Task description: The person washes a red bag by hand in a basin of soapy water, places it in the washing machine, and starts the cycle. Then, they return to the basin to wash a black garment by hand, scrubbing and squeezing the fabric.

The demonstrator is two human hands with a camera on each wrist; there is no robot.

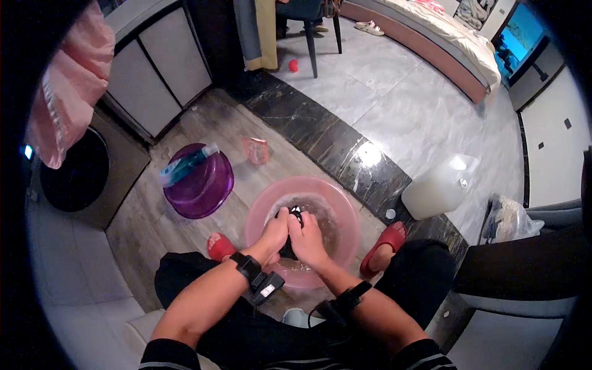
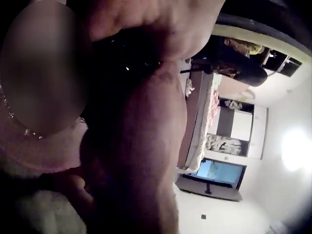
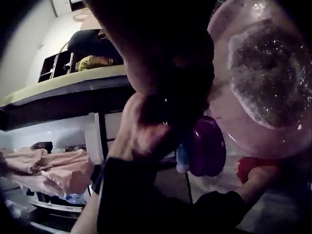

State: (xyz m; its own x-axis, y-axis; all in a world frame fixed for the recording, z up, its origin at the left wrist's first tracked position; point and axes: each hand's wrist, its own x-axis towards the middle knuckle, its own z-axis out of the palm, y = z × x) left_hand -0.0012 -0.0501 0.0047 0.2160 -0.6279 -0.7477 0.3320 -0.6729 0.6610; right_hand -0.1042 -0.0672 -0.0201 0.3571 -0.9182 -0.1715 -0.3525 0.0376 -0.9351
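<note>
While your left hand [image 1: 275,231] and right hand [image 1: 306,239] clench the dark cloth [image 1: 296,215] in the pink basin [image 1: 346,209], a purple basin [image 1: 206,190] lies beside. Only the head view shows the white jug [image 1: 439,185].

Garment [image 1: 296,215] in near basin [image 1: 353,216]; bottle [image 1: 187,165] on left basin [image 1: 206,192]; jug [image 1: 439,187] right.

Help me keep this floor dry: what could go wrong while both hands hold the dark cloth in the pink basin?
1. The left hand and right hand grip the dark cloth over sudsy water in the pink basin; water could slop over the rim onto the floor by the red slipper.
2. The wrist device sits near the water and may get splashed.
</note>
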